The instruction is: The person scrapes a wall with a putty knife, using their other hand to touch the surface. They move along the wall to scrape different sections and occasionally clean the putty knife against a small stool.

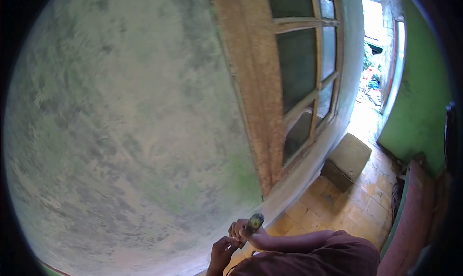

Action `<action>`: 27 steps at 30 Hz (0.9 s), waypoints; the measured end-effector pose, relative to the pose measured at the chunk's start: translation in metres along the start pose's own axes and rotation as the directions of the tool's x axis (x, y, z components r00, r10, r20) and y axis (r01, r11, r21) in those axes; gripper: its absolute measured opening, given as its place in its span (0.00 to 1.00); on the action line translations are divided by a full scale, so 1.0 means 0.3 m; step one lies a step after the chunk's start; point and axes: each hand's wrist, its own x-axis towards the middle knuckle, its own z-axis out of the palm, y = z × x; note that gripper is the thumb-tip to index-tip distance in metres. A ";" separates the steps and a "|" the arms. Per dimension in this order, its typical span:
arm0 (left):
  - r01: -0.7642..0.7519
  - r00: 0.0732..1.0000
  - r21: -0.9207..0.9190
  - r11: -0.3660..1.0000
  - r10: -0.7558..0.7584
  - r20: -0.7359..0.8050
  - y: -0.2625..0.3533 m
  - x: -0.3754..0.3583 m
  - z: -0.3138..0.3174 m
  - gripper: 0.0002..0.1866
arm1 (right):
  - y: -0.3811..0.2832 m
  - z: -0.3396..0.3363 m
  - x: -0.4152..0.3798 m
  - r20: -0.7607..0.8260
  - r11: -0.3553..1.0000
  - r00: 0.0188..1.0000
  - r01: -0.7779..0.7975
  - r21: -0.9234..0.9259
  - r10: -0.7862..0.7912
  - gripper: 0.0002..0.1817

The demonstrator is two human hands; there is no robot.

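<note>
My right hand [239,231] is closed around a dark greenish object [255,222] with a thick, rounded end and a pale spot on it. Its kind is not clear, and my fingers cover much of it. Just below and to the left, my left hand [223,249] has its fingers drawn together close to the right hand. Whatever those fingers grip, if anything, is hidden. Both hands are low in view, in front of a wall [130,121] with patchy grey, whitish and green paint.
A wooden-framed window [299,68] is set in the wall. A box-like block [349,158] stands on the tiled floor [308,206] near a bright doorway [372,78]. At right are a green wall [422,83] and a reddish, green-edged piece of furniture [410,218].
</note>
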 end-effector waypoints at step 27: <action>0.027 0.998 -0.189 0.982 -0.016 0.057 -0.049 -0.174 0.771 0.15 | -0.420 -0.236 -0.974 -0.506 0.580 0.615 -0.776 -0.248 0.605 0.17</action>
